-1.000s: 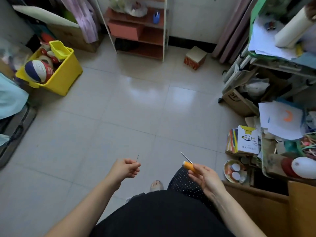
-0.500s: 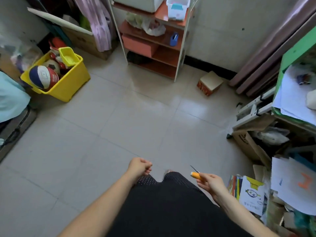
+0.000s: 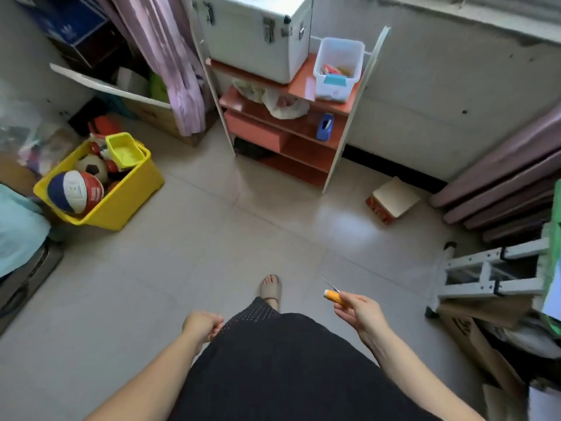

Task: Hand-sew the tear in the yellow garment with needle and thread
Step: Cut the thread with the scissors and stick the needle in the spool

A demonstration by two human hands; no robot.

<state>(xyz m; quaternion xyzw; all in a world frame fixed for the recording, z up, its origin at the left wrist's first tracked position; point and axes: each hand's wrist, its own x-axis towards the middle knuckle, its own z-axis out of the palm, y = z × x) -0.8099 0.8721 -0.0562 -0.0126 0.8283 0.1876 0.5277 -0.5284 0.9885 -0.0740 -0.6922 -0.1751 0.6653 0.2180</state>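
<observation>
Snips, orange-handled with thin metal blades, are pinched in the curled fingers of the right hand, above the pale tiled floor. The left hand is curled beside the black dotted skirt; whether a needle is held cannot be told. The yellow garment cannot be made out.
</observation>
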